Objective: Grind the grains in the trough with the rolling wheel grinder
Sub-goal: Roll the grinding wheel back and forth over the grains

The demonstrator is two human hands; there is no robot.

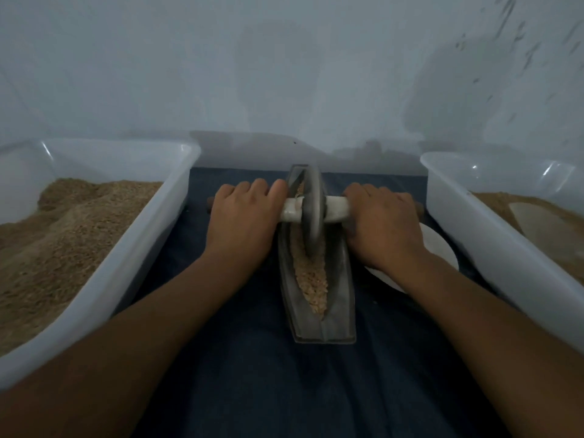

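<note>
A grey boat-shaped trough [338,314] lies lengthwise on a dark blue cloth, with pale crushed grains [313,279] along its groove. The grey grinding wheel [313,210] stands upright in the groove toward the far end. A white-wrapped axle handle [292,210] runs through the wheel. My left hand [243,222] grips the handle on the left side of the wheel. My right hand [384,222] grips it on the right. The handle's brown ends just show beyond both hands.
A translucent white tub [148,235] of brown grain stands at the left. A second white tub [493,235] with brown material stands at the right. A white plate [442,248] lies partly under my right wrist. A pale wall rises just behind the trough.
</note>
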